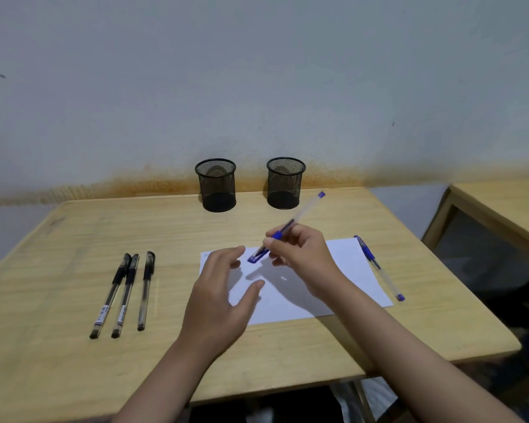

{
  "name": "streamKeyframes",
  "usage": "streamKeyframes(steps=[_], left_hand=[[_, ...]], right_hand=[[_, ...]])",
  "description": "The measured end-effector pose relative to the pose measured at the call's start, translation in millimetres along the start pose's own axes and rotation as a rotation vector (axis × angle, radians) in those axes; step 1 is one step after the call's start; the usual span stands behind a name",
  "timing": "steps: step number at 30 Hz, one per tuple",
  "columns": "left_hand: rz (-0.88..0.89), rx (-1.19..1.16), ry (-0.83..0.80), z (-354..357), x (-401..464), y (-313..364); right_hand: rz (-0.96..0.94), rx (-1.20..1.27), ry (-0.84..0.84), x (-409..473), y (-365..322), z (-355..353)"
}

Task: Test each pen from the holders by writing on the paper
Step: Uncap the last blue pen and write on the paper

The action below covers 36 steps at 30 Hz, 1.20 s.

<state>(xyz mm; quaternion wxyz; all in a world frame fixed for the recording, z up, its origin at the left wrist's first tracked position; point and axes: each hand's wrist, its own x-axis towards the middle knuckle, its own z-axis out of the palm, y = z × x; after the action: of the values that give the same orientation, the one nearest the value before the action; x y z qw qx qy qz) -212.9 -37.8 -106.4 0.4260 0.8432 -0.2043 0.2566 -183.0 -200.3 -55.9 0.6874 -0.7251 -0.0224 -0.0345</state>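
Hidden, cropped and unreadable parts

The left hand (219, 296) and right hand (304, 261) cover the middle of the white sheet of paper (353, 270); faint writing at its far-left corner is too small to read. Labels on the three black capped pens (124, 293) are illegible. Both forearms run off the bottom edge, and the second wooden table (501, 206) is cut by the right edge.

Dim, flat indoor light, cool cast. Your hands throw soft grey shadows onto the white paper (348, 270), so the light comes from above and behind you. Small glare spot on the paper. Wide-angle lens bows the surface (58, 270) edges. Your left hand (217, 300) is slightly motion-blurred; corners are soft.
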Motion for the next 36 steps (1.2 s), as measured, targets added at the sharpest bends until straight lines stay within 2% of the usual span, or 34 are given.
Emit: streamKeyframes(steps=[3,7,13,20,21,23,25,27,31,33,36], left_hand=[[0.06,-0.029,0.113,-2,1,6],[0.115,-0.018,0.186,-3,0,7],[0.14,0.016,0.138,-5,0,10],[0.007,-0.037,0.128,-5,9,23],[0.0,-0.04,0.136,-6,7,25],[0.01,-0.046,0.128,-11,-5,29],[0.026,-0.068,0.101,-17,-25,36],[-0.057,-0.101,0.15,-27,-28,35],[-0.412,-0.111,0.259,-42,16,-2],[-0.476,0.015,0.242,-48,38,-25],[-0.521,0.216,0.13,-44,55,-54]], right_hand=[[-0.012,-0.027,-0.017,-9,4,5],[-0.026,0.003,-0.032,-13,6,8],[-0.042,-0.012,0.039,-10,7,9],[0.067,0.185,0.053,0,14,22],[0.099,0.223,0.086,4,15,23],[0.221,0.415,0.279,20,12,10],[0.249,0.539,0.431,36,4,-16],[0.192,0.432,0.4,41,-2,-31],[0.111,0.233,0.259,29,6,-14],[0.115,0.205,0.239,25,13,-7],[0.099,0.183,0.219,20,20,-2]])
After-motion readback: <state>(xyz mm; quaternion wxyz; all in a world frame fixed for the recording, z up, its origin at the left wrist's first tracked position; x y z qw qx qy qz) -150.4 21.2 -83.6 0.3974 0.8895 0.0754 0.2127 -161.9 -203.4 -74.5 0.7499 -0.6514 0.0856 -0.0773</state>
